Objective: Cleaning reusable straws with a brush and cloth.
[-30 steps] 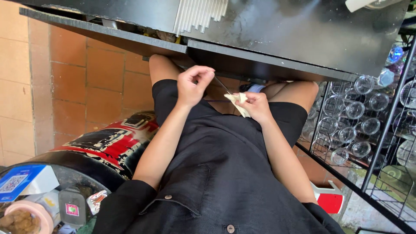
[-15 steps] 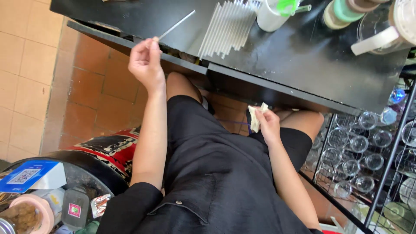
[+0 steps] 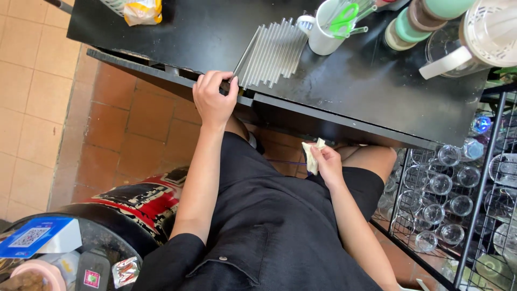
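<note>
Whereas 0.5 s earlier the left hand [image 3: 214,98] held 1 metal straw raised above the black worktop [image 3: 344,86], it now rests at the worktop's front edge, fingers closed on that straw [image 3: 243,57] beside the straw row [image 3: 273,51]. The right hand [image 3: 326,164] stays over the lap, gripping a crumpled cloth [image 3: 312,156].

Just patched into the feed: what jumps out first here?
The left hand sets a metal straw against the row of straws on the black counter. The right hand, lower over the lap, grips a crumpled cloth. Glasses fill a wire rack at right.
</note>
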